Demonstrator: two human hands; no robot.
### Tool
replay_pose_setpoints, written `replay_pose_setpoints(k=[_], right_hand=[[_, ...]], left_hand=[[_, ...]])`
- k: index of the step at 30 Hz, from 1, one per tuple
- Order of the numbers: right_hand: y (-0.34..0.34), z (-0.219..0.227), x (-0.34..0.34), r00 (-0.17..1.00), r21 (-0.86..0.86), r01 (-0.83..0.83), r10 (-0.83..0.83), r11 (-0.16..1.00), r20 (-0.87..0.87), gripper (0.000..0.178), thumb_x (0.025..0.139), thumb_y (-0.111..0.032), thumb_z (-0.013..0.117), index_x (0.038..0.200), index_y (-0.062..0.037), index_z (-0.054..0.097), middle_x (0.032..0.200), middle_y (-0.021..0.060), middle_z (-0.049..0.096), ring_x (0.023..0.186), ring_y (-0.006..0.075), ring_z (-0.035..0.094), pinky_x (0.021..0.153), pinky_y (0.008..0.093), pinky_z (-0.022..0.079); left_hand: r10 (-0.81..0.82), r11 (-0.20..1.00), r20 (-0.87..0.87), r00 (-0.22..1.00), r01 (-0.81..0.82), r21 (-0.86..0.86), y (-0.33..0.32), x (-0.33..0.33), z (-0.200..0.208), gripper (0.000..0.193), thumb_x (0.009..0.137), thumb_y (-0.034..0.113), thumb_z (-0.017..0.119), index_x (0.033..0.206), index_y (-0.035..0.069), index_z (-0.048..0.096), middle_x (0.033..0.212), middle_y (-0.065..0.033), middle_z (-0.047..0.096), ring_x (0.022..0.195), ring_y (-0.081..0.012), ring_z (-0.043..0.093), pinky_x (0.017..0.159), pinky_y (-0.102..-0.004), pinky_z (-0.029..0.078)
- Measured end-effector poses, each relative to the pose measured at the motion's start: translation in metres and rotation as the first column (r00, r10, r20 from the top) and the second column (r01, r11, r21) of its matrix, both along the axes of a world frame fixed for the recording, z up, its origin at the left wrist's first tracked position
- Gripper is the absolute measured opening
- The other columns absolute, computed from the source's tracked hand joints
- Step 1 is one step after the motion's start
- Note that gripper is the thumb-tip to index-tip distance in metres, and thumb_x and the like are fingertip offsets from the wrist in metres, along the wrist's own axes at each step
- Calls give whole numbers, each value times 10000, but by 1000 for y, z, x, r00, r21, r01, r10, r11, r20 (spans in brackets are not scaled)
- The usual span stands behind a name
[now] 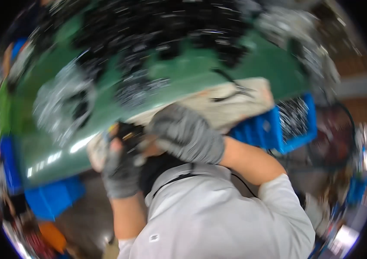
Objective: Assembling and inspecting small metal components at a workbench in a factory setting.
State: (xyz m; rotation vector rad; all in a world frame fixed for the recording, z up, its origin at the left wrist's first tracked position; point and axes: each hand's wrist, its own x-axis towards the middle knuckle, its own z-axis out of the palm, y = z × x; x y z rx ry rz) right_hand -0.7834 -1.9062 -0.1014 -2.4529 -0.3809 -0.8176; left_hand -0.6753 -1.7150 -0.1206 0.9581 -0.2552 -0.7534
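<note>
Both hands wear grey knitted gloves with some fingertips bare, and they work close together at the table's near edge. My left hand (123,172) is closed round a small black part (130,134), too blurred to name more exactly. Against the same part, from the right, my right hand (185,134) curls its fingers in; what they pinch is hidden and smeared. Under the hands lies a long pale cloth pad (218,110). A dark-handled pair of pliers (235,88) rests on its right part, beyond my right hand.
Many black parts (162,26) are heaped at the back of the green table (192,80). Clear plastic bags lie at left (58,105) and far right (287,26). A blue bin (285,140) of small metallic pieces stands right; another blue bin (49,203) sits lower left.
</note>
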Motion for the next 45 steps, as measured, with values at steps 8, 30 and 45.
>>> replay_pose_setpoints(k=[8,30,45], right_hand=[[-120,12,-229,275,323,934,-880,150,-387,191,869,-147,703,987,2,682,908,114,708,859,200,673,787,324,533],[-332,-218,-379,-201,-406,912,-798,59,-568,301,839,-223,665,1112,-97,678,1091,200,673,1035,387,634,919,451,507],[-300,-192,-414,18,625,256,-643,-737,-766,119,916,-157,625,1017,-95,631,852,69,658,770,224,655,631,390,578]], left_hand=[[-84,932,425,901,-79,353,-15,2,-22,611,812,324,771,1282,26,521,963,-80,612,615,-102,540,457,-202,419],[15,921,596,803,-243,304,-34,-12,-37,789,792,579,723,1170,-90,545,937,-156,712,503,-80,472,467,-210,353],[-98,936,519,849,-100,339,-28,-8,-37,820,792,554,739,1254,-77,493,1039,-220,701,508,-82,487,471,-199,384]])
